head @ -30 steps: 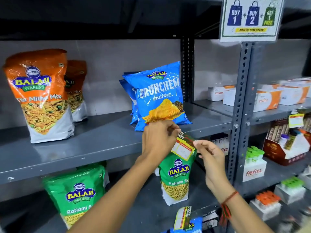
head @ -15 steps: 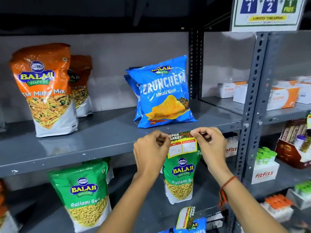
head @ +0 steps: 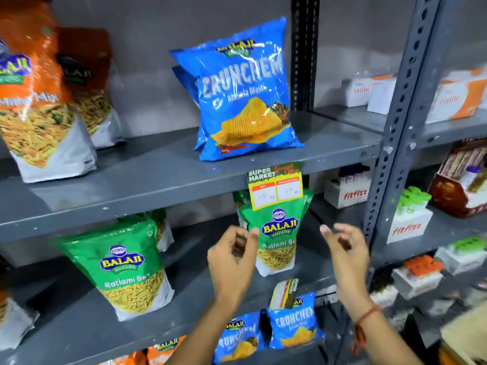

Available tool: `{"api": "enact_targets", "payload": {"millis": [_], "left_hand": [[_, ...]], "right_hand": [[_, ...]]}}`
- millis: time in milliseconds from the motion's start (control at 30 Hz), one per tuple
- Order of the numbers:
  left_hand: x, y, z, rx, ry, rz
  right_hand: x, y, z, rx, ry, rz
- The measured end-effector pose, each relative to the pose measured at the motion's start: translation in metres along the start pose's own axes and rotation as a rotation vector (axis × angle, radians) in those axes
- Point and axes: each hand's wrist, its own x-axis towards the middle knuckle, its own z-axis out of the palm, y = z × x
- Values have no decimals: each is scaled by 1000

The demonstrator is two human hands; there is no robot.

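A price tag (head: 274,186) with a green "Super Market" header and two white price boxes hangs from the front edge of the upper grey shelf (head: 158,185), just below a blue Crunchem chips bag (head: 245,90). My left hand (head: 232,262) and my right hand (head: 345,256) hover well below the tag, in front of a green Balaji Ratlami Sev pouch (head: 279,233). Both hands have loosely curled fingers and hold nothing. Neither touches the tag.
Orange Balaji pouches (head: 37,101) stand at the upper left, another green pouch (head: 123,264) at the lower left. Smaller blue Crunchem bags (head: 292,322) with a second tag (head: 286,292) sit below. A perforated grey upright (head: 400,106) divides off shelves of white boxes (head: 411,222) on the right.
Both hands let go of the price tag and dropped down away from it. The tag now hangs alone on the shelf edge. The camera moved closer.
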Motion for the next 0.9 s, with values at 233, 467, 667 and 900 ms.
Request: {"api": "enact_targets", "payload": {"millis": [233, 467, 667, 900], "left_hand": [[-24, -65, 47, 686, -706, -186], [-25, -91, 95, 762, -924, -97], [-26, -110, 113, 778, -829, 34], [-28, -121, 104, 698, -700, -136]], "right_hand": [[-89, 125, -47, -84, -70, 767], [-118, 168, -40, 114, -116, 1075], [-113, 175, -25, 196, -59, 1105], [-107, 181, -32, 97, -46, 1011]]}}
